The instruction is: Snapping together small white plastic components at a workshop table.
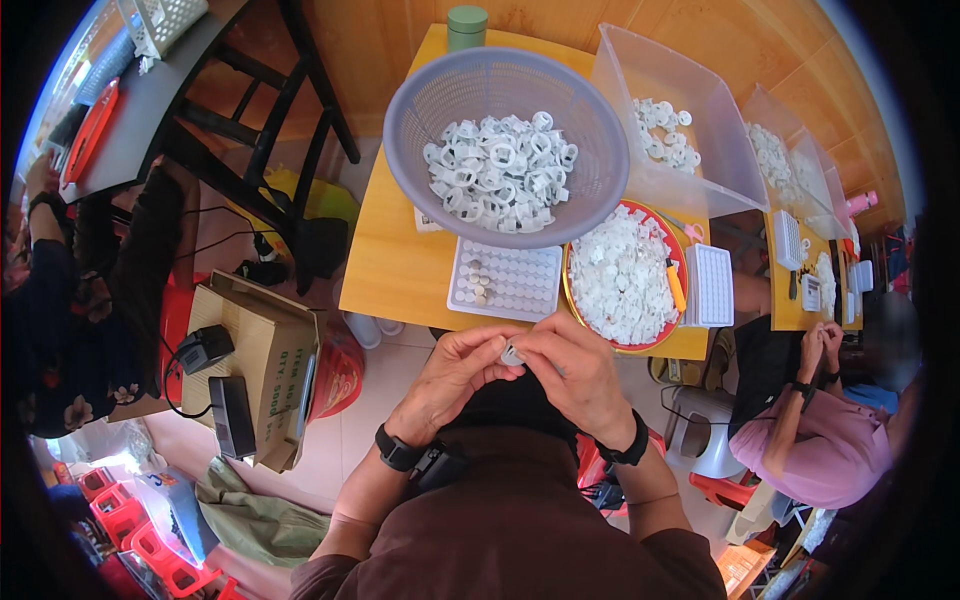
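My left hand [452,372] and my right hand [578,368] meet just in front of the table's near edge. Between their fingertips is a small round whitish plastic piece [512,354], pinched from both sides and partly covered by the fingers. Beyond them lies a white tray [535,285] with rows of round pockets; several round beige pieces [478,282] sit in its left part. Right of that, a red round tray with a gold rim [568,290] bears a heap of small white plastic pieces [620,275]. An orange-handled tool [676,286] rests on the heap's right side.
A grey-purple colander [410,120] with white ring-shaped parts [500,170] stands behind the trays. Around it are a clear bin [700,110], a green canister [467,28] and stacked white trays [710,285]. A cardboard box [250,340] stands left; a co-worker [810,440] sits right.
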Demonstrator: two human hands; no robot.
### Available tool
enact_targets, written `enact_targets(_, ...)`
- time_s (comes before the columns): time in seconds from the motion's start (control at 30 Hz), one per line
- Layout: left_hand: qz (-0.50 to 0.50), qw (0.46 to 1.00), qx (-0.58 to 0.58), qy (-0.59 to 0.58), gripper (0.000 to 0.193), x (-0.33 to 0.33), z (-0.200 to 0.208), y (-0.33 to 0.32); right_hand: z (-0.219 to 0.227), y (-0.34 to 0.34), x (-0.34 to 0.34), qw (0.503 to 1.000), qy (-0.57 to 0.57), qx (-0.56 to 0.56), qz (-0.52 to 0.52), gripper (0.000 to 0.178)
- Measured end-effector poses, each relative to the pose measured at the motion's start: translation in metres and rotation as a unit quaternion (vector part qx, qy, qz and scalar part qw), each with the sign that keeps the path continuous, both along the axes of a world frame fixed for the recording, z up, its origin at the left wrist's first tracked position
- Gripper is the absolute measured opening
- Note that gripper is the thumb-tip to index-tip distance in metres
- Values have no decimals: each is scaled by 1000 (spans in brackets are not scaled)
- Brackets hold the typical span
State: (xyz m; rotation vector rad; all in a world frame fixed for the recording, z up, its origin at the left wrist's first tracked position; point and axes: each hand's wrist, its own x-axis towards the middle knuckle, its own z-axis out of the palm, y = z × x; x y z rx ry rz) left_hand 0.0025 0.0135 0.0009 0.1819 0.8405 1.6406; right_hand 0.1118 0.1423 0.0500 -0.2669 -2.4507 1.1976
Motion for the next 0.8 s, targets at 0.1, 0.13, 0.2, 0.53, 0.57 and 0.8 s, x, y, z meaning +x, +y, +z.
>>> enact_targets(0.1,12,1000,-15,14,27,3,4,1,-4,-4,0,999,5,34,-34,26)
enact_targets(0.13,21,999,-26,34,26,4,5,1,-6,-5,0,999,5,34,-34,26)
enact_targets(0.2,23,998,-33,55,25,4,1,1,-9,-8,-1,993,38,103,-38,25)
enact_targets(0.53,78,990,-49,108,20,5,8,7,-25,-16,3,972,53,-181,-138,15)
enact_targets(0.57,77,990,-48,109,20,6,8,7,-29,-16,4,963,47,-221,-146,13)
enact_targets(0.8,77,969,-66,224,17,6,7,8,-39,-17,0,904,26,-399,-154,10)
